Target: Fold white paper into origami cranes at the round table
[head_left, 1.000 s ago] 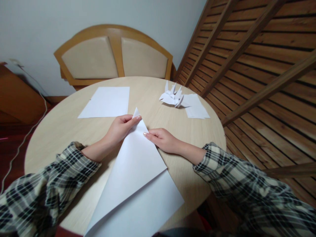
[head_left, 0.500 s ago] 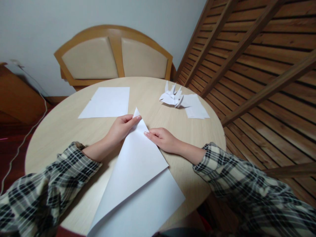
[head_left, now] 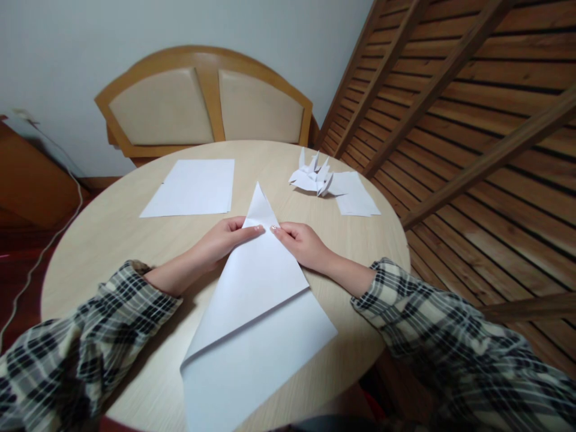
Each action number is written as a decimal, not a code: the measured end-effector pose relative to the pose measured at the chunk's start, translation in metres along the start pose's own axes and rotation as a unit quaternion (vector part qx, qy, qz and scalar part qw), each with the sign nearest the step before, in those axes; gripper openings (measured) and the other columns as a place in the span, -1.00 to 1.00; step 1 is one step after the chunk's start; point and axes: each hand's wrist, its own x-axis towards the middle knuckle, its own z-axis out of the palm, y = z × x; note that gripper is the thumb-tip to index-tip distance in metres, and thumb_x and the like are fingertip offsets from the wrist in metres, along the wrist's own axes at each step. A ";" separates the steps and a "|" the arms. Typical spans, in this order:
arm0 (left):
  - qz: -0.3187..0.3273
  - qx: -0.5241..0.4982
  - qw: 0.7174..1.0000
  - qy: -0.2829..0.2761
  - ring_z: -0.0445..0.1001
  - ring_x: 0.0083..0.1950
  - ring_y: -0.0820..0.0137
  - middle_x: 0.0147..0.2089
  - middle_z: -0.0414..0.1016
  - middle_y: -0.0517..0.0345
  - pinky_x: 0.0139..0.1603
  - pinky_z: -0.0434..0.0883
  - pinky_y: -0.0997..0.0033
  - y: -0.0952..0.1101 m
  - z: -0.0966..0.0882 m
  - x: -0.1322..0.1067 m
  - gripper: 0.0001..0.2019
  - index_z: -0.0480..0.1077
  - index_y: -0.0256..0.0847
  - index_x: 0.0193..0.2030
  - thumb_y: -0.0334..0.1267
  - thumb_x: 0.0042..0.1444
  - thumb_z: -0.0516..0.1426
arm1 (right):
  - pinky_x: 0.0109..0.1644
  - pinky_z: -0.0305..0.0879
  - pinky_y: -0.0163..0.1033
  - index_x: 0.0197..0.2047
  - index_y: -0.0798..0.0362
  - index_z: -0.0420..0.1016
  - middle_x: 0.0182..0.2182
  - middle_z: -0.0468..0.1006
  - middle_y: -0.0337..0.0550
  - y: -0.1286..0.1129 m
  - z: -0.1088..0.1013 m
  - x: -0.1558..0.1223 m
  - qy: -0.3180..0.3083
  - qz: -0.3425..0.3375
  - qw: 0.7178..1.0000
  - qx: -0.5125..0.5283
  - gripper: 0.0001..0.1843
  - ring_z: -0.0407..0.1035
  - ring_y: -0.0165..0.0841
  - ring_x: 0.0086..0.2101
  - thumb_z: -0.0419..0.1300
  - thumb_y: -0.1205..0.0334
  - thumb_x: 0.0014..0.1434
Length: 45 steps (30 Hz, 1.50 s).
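Between my hands is a white sheet of paper [head_left: 252, 294], folded over on itself so that its far end comes to a sharp point. My left hand [head_left: 224, 241] grips its left edge a little below that point, thumb on top and fingers underneath. On the opposite edge my right hand [head_left: 308, 245] pinches the paper in the same way, the two thumb tips close together. The upper layer ends in a slanting edge, and a wide single layer shows below it, toward me. My fingers under the sheet are hidden.
A stack of white paper [head_left: 191, 187] lies at the far left of the round wooden table [head_left: 108, 234]. Folded paper cranes [head_left: 311, 176] stand at the far right, beside smaller paper sheets [head_left: 357, 195]. Behind is a chair back [head_left: 213, 90]; a slatted wooden partition [head_left: 468, 120] rises on the right.
The paper's point has shifted away from me and slightly right. My left hand has slid down from near the tip, level with my right, and the left fold now looks flatter.
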 end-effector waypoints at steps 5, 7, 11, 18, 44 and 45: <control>-0.044 -0.007 0.998 -0.033 0.55 -0.43 0.35 -0.32 0.62 -0.01 -0.42 0.46 0.42 0.001 -0.001 -0.004 -0.69 0.52 -0.30 -0.19 -0.09 0.03 0.30 | -0.43 -0.02 -0.29 -0.52 0.05 0.20 -0.54 0.15 -0.29 0.007 -0.004 0.005 0.048 0.009 0.999 0.025 -0.50 0.07 -0.45 -0.48 0.02 -0.18 0.24; -0.041 -0.011 0.999 -0.034 0.57 -0.40 0.33 -0.30 0.63 -0.04 -0.39 0.48 0.40 0.000 -0.002 -0.005 -0.67 0.52 -0.32 -0.16 -0.09 0.04 0.30 | -0.43 -0.02 -0.29 -0.51 0.05 0.21 -0.54 0.15 -0.29 0.008 -0.005 0.005 0.053 0.011 0.998 0.033 -0.49 0.07 -0.44 -0.48 0.02 -0.19 0.23; -0.034 -0.021 0.999 -0.034 0.58 -0.38 0.30 -0.28 0.63 -0.07 -0.37 0.50 0.37 -0.002 -0.005 -0.002 -0.62 0.51 -0.34 -0.14 -0.10 -0.02 0.34 | -0.43 0.00 -0.29 -0.52 0.05 0.21 -0.54 0.17 -0.28 0.007 -0.005 0.006 0.050 0.015 0.998 0.042 -0.48 0.08 -0.44 -0.47 0.03 -0.22 0.22; -0.026 -0.010 1.000 -0.015 0.56 -0.43 0.35 -0.30 0.63 -0.01 -0.41 0.49 0.41 -0.001 -0.003 -0.002 -0.65 0.50 -0.31 -0.19 -0.13 -0.05 0.36 | -0.45 0.03 -0.30 -0.49 0.05 0.22 -0.53 0.21 -0.26 0.006 -0.005 0.006 0.041 0.017 0.997 0.068 -0.48 0.10 -0.44 -0.47 0.04 -0.25 0.20; 0.000 0.062 0.998 -0.029 0.59 -0.36 0.26 -0.27 0.63 -0.07 -0.36 0.52 0.34 0.004 -0.025 0.000 -0.67 0.54 -0.29 -0.16 -0.16 -0.04 0.33 | -0.45 0.02 -0.32 -0.50 0.07 0.28 -0.55 0.19 -0.30 0.003 -0.009 0.004 -0.003 0.036 0.997 0.068 -0.48 0.09 -0.46 -0.49 0.11 -0.24 0.17; 0.003 0.056 0.998 -0.020 0.59 -0.35 0.26 -0.27 0.63 -0.06 -0.35 0.52 0.35 0.006 -0.026 -0.001 -0.68 0.55 -0.30 -0.16 -0.17 -0.04 0.33 | -0.44 0.02 -0.32 -0.49 0.08 0.31 -0.55 0.21 -0.30 0.003 -0.009 0.004 -0.013 0.032 0.997 0.065 -0.49 0.09 -0.46 -0.49 0.12 -0.22 0.17</control>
